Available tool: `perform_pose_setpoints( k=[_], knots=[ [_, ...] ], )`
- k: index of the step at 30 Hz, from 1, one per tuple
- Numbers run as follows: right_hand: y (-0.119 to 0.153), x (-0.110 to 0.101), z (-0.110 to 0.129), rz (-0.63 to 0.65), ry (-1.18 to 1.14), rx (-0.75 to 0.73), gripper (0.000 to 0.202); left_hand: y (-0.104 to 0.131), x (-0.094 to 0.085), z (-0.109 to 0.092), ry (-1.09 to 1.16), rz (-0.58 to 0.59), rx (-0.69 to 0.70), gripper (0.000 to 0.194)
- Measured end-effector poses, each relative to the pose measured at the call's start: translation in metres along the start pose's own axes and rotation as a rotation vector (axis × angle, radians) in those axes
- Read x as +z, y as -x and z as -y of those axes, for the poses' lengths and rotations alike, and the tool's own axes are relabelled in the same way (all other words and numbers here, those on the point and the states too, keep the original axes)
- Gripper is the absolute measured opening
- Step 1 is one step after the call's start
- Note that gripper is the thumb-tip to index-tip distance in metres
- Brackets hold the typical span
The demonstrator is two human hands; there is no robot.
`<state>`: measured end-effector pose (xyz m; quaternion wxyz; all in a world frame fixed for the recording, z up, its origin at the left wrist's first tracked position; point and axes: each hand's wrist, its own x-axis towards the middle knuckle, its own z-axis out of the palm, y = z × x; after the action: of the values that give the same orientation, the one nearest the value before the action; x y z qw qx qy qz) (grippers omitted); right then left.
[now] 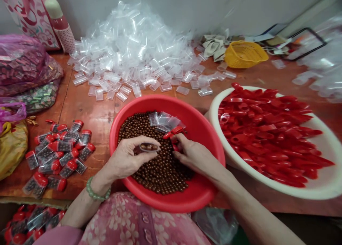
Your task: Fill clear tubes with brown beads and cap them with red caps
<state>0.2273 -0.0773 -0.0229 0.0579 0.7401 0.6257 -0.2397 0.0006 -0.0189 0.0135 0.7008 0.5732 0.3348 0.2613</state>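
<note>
A red basin in front of me holds many round brown beads. Over it, my left hand grips a small clear plastic container with brown beads inside, its open mouth facing right. My right hand, a little to the right, pinches a red plastic cap. The cap and the container are apart. Just beyond my fingers, several clear containers and another red cap lie on the beads.
A big heap of clear containers stands at the back. On the right, a white tub holds many red caps. Filled, capped containers lie at left, with plastic bags beyond. A yellow basket sits at the back right.
</note>
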Motion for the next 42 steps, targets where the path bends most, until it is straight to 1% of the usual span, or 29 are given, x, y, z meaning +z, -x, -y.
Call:
perform_pose_setpoints(
  k=[2, 3, 4, 5, 7, 10, 12, 15, 18, 21, 24, 26, 28, 29, 30, 32, 35, 36, 37, 38, 39, 40, 42],
  knots=[
    [0.004, 0.002, -0.006, -0.032, -0.338, -0.054, 0.033, 0.0, -0.001, 0.0, 0.019, -0.039, -0.001, 0.017],
    [0.005, 0.004, -0.008, -0.041, -0.485, -0.081, 0.031, 0.0, -0.002, 0.001, 0.024, -0.037, -0.008, 0.017],
    [0.006, 0.005, -0.009, -0.038, -0.576, -0.106, 0.028, -0.001, -0.002, 0.002, 0.027, -0.02, -0.018, 0.018],
    [0.006, 0.007, -0.008, -0.029, -0.612, -0.128, 0.026, -0.001, -0.003, 0.003, 0.031, -0.001, -0.029, 0.019],
    [0.006, 0.008, -0.004, -0.011, -0.553, -0.158, 0.025, -0.003, -0.004, 0.005, 0.042, -0.002, -0.036, 0.021],
    [0.005, 0.004, 0.002, -0.041, -0.377, -0.198, 0.026, -0.004, -0.006, 0.009, 0.05, -0.055, -0.042, 0.023],
    [0.006, 0.0, 0.005, -0.029, -0.324, -0.281, 0.027, -0.005, -0.007, 0.01, 0.055, -0.056, -0.044, 0.023],
    [0.009, -0.003, 0.009, 0.083, -0.251, -0.471, 0.036, -0.007, -0.008, 0.011, 0.093, -0.071, -0.025, 0.024],
    [0.01, 0.0, 0.018, 0.177, -0.158, -0.562, 0.049, -0.009, -0.007, 0.012, 0.119, -0.096, -0.01, 0.024],
    [0.008, 0.009, 0.03, 0.176, -0.15, -0.585, 0.048, -0.011, -0.007, 0.014, 0.095, -0.096, 0.001, 0.022],
    [0.003, 0.018, 0.038, 0.145, -0.191, -0.569, 0.033, -0.011, -0.007, 0.015, 0.032, -0.067, 0.013, 0.02],
    [0.001, 0.018, 0.039, 0.151, -0.195, -0.546, 0.026, -0.01, -0.007, 0.015, -0.013, -0.046, 0.02, 0.017],
    [-0.001, 0.015, 0.036, 0.139, -0.22, -0.538, 0.025, -0.01, -0.007, 0.013, -0.049, -0.033, 0.019, 0.014],
    [0.0, 0.011, 0.034, 0.107, -0.256, -0.538, 0.024, -0.009, -0.007, 0.013, -0.064, -0.034, 0.016, 0.012],
    [0.0, 0.008, 0.032, 0.046, -0.31, -0.535, 0.023, -0.009, -0.007, 0.012, -0.078, -0.042, 0.011, 0.012],
    [0.003, 0.001, 0.03, -0.171, -0.455, -0.514, 0.02, -0.009, -0.006, 0.011, -0.108, -0.084, 0.008, 0.013],
    [0.01, -0.006, 0.038, -0.561, -0.627, -0.478, 0.015, -0.01, -0.006, 0.011, -0.102, -0.16, -0.003, 0.013],
    [0.012, -0.006, 0.042, -0.658, -0.652, -0.481, 0.015, -0.01, -0.006, 0.01, -0.069, -0.163, -0.026, 0.013],
    [0.015, -0.006, 0.048, -0.725, -0.665, -0.495, 0.017, -0.011, -0.006, 0.01, -0.02, -0.156, -0.057, 0.013],
    [0.018, -0.006, 0.052, -0.765, -0.675, -0.515, 0.019, -0.011, -0.006, 0.009, 0.035, -0.145, -0.085, 0.014],
    [0.02, -0.006, 0.056, -0.778, -0.689, -0.541, 0.021, -0.01, -0.006, 0.008, 0.082, -0.14, -0.1, 0.015],
    [0.022, -0.007, 0.059, -0.759, -0.71, -0.565, 0.023, -0.01, -0.006, 0.007, 0.115, -0.139, -0.098, 0.016],
    [0.024, -0.009, 0.061, -0.653, -0.794, -0.568, 0.022, -0.01, -0.006, 0.006, 0.145, -0.146, -0.067, 0.015]
  ],
)
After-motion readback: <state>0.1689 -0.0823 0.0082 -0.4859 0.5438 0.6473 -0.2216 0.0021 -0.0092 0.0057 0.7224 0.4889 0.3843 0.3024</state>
